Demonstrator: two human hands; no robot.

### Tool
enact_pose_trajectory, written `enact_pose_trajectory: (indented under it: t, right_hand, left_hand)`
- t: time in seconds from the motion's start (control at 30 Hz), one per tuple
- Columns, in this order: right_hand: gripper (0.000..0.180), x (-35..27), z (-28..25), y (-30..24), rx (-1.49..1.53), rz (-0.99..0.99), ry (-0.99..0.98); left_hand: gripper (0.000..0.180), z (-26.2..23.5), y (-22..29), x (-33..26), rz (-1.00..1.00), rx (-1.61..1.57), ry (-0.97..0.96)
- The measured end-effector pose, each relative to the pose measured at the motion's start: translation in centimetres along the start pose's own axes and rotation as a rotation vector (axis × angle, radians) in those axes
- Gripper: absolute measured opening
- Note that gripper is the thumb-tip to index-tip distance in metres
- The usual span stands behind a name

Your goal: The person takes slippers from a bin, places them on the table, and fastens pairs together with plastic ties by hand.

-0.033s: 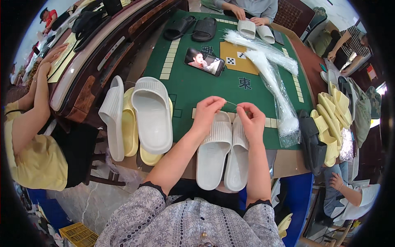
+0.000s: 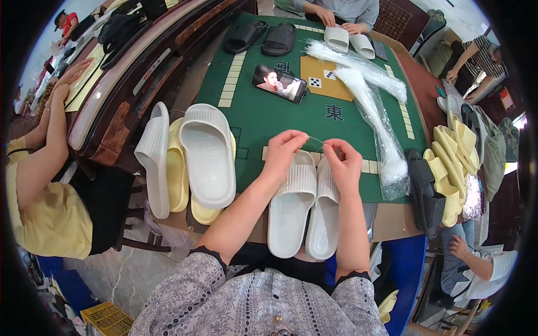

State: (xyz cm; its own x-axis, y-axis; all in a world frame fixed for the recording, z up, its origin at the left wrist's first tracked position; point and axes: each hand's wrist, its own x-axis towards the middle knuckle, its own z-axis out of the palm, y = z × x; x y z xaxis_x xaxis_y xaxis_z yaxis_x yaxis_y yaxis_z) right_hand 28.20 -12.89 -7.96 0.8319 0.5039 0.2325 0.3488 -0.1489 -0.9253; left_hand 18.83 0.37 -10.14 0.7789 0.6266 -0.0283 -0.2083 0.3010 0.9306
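Note:
A thin, clear plastic strand point(image 2: 315, 139) is stretched between my two hands, above the toes of a pair of light grey slides. My left hand point(image 2: 284, 152) pinches one end of it between thumb and fingertips. At the other end, the fingers of my right hand point(image 2: 343, 161) are closed on it. Below them the left grey slide point(image 2: 291, 210) and the right grey slide point(image 2: 323, 224) lie side by side at the table's near edge, partly covered by my hands and right forearm. Whether the strand passes through the slides is hidden.
More grey slides point(image 2: 208, 162) and yellow slides point(image 2: 178, 168) stack at left. Bags of clear strands point(image 2: 370, 120) and a phone point(image 2: 278, 84) lie on the green table mat point(image 2: 252, 120). Black slides point(image 2: 423, 193) and yellow slides point(image 2: 445, 185) sit right. Across, another person's hands point(image 2: 336, 22) touch grey slides.

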Motion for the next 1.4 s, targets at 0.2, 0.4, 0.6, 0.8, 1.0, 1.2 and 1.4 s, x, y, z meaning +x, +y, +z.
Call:
enact_pose_trajectory:
  t: [0.2,0.4,0.6,0.8,1.0,1.2,1.4]
  right_hand:
    - [0.010,-0.3,0.2,-0.6,0.017,-0.069,-0.094]
    - [0.008,0.1,-0.3,0.5,0.110,0.003,-0.017]
    - [0.008,-0.2,0.0,0.0,0.059,-0.066,-0.120]
    - [0.007,-0.1,0.2,-1.5,-0.008,-0.122,-0.072]
    - [0.007,0.0,0.0,0.0,0.011,-0.073,-0.165]
    - [0.011,1.4,-1.1,2.1,0.234,0.114,-0.024]
    - [0.018,2.6,-3.0,3.5,0.686,0.386,-0.180]
  left_hand:
    - [0.013,0.3,-0.6,-0.2,0.045,0.115,-0.122]
    - [0.014,0.1,-0.3,0.2,0.011,-0.073,0.016]
    - [0.012,0.4,-0.2,-0.4,0.041,0.091,-0.104]
    - [0.015,0.2,-0.7,0.0,0.073,0.135,-0.148]
    - [0.014,0.2,-1.6,-0.2,0.247,0.369,-0.134]
    - [0.023,1.8,1.4,-2.3,0.620,0.576,0.045]
    - [0.011,2.8,3.7,-7.6,0.987,0.611,-0.096]
